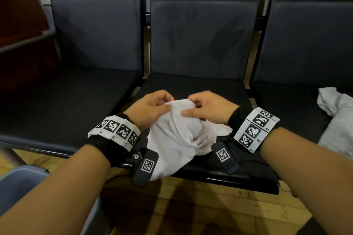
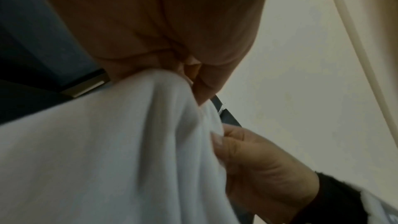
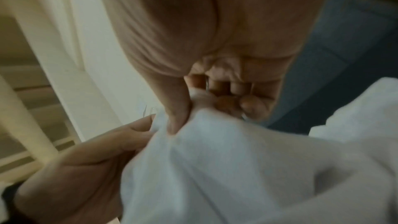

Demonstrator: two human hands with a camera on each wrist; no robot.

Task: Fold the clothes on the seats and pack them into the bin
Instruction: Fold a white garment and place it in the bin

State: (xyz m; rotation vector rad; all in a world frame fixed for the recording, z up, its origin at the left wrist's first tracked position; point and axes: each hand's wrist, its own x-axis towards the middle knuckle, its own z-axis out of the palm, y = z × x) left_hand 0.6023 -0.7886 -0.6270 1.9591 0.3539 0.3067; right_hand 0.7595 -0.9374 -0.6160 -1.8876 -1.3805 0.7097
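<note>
A white garment (image 1: 177, 135) lies bunched on the middle seat (image 1: 193, 86) of a row of dark padded seats, its top raised in a peak and its long axis running from that peak down toward the seat's front edge, where a lower corner hangs over the edge above the wooden floor (image 1: 200, 206). Both hands meet at the peak, close together: the left hand (image 1: 150, 107) pinches the cloth between thumb and curled fingers, and the right hand (image 1: 206, 108) grips it just beside, thumb laid across the fabric. The wrist views show the same pinches, blurred, with the cloth filling the lower part of each.

Behind the garment the rest of the middle seat and its backrest are bare. The seat to the left of the middle seat (image 1: 63, 101) is open. On the seat to its right lies a grey garment (image 1: 338, 118), crumpled and cut off by the picture's edge. Below the left seat, a blue-grey bin (image 1: 17, 181) shows only a corner, mostly hidden by the left forearm.
</note>
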